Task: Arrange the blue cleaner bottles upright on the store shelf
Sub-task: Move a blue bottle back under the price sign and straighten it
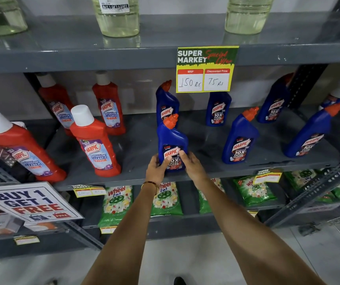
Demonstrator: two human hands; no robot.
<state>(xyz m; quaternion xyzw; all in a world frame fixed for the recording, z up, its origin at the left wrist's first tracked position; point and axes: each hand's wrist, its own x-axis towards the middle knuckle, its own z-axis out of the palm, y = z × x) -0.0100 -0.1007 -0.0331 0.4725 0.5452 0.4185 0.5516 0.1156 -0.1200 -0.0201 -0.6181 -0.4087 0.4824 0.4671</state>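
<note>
Several blue Harpic cleaner bottles with orange caps stand upright on the grey middle shelf (206, 140). The front blue bottle (171, 138) stands near the shelf's front edge. My left hand (157, 167) grips its lower left side and my right hand (192, 165) grips its lower right side. Right behind it stands another blue bottle (166, 101). More blue bottles stand to the right: one under the price sign (218, 109), one at the front (240, 140), one at the back right (273, 103) and one at the far right (308, 134).
Red Harpic bathroom cleaner bottles (95, 145) fill the shelf's left part. A yellow price sign (206, 68) hangs from the upper shelf, which holds clear bottles (117, 17). Green Wheel packets (117, 204) lie below. A Buy 1 Get 1 Free sign (29, 202) sits at the lower left.
</note>
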